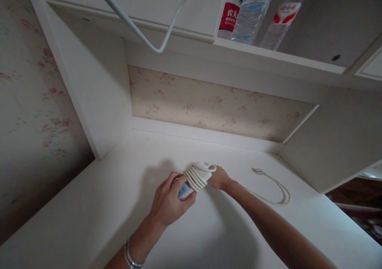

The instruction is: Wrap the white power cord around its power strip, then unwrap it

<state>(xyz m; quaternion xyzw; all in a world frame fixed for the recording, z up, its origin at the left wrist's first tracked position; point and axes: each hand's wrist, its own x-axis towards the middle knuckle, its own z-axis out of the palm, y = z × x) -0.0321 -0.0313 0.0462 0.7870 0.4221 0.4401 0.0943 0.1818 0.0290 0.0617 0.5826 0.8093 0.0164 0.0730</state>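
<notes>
Above the white desktop, my left hand (170,200) is closed around a white device with a blue panel (185,191). I cannot make out its exact kind. Several turns of white cord (195,179) are wound around its far end. My right hand (219,178) is just to the right, close against that wound end, and its fingers are mostly hidden behind the device. From beside this hand the loose cord (288,197) runs right along the desktop and curves back to a small plug-like end (258,171).
The white desktop (131,161) has side panels (89,82) and a flowered wall (185,102) behind. An overhead shelf (283,60) holds several plastic bottles (252,16). A pale curved tube (158,49) hangs in front of the upper cabinet. Dark clutter (358,205) lies beyond the right edge.
</notes>
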